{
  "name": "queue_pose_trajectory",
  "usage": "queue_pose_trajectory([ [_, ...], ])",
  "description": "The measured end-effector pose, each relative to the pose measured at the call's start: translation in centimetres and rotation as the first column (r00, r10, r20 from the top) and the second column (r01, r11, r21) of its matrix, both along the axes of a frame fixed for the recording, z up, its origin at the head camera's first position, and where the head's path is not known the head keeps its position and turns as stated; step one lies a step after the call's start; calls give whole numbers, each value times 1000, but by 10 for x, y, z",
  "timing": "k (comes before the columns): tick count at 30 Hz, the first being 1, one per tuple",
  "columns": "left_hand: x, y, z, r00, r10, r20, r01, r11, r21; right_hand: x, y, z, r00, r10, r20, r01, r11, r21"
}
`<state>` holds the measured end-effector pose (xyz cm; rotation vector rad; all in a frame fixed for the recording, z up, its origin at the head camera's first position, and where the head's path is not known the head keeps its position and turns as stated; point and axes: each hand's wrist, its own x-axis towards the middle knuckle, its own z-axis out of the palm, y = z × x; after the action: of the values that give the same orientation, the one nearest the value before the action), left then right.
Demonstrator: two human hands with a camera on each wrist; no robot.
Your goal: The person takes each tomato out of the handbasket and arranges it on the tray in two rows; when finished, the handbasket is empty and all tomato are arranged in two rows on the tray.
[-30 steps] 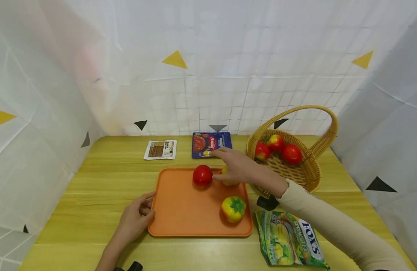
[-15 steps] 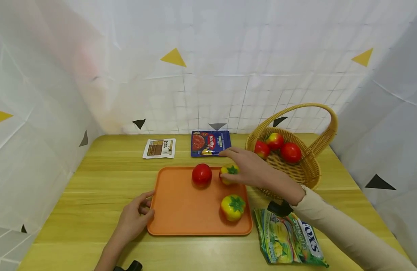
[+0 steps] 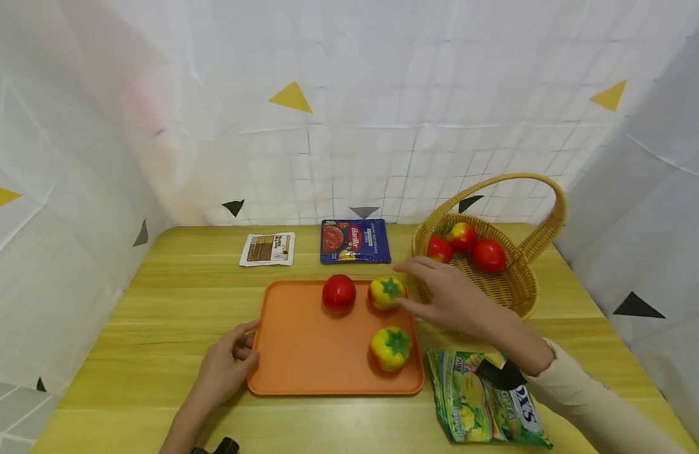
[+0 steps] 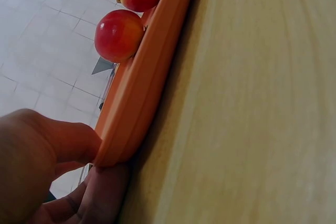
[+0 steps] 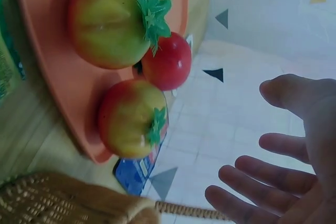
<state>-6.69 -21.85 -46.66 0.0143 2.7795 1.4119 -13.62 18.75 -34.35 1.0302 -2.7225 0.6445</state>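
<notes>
"What has moved?"

"The right hand (image 3: 451, 296). It is further right than a second ago, and the rear tomato (image 3: 381, 295) shows whole, or nearly so."

"How are its fingers?"

"Thumb and fingers stand apart; the right wrist view shows a gap between them and the fruit."

"And the left hand (image 3: 224, 364)?"

"Clamped on the left edge of the orange tray (image 3: 321, 353), towards the front: thumb at the rim, a bent finger low against the side."

"What's on the tray?"

"That rear tomato near the back right corner, the red fruit (image 3: 338, 294) just to its left, and the front tomato (image 3: 386, 354) near the right edge. Both tomatoes are yellow and red with green leaves."

"Beyond that?"

"The wicker basket (image 3: 520, 291), behind the right hand, with three reddish fruits visible inside. Right of the tray lies the Fox's bag (image 3: 465, 403), partly hidden by a black wrist device (image 3: 499, 375). Behind the tray, flat on the worktop (image 3: 173, 296), are the blue Barilla pouch (image 3: 355, 241) and, left of it, a small white-edged packet (image 3: 268, 249)."
</notes>
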Motion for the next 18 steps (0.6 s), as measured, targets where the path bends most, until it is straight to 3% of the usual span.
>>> queue_pose_trajectory([
  [6,0,1,1,1000,0,8,0,1000,-2,7,22,-3,991,-11,-130,1,997,-76],
  [18,0,1,1,1000,8,13,-7,1000,-5,8,57,-4,966,-101,-237,75,990,-115],
])
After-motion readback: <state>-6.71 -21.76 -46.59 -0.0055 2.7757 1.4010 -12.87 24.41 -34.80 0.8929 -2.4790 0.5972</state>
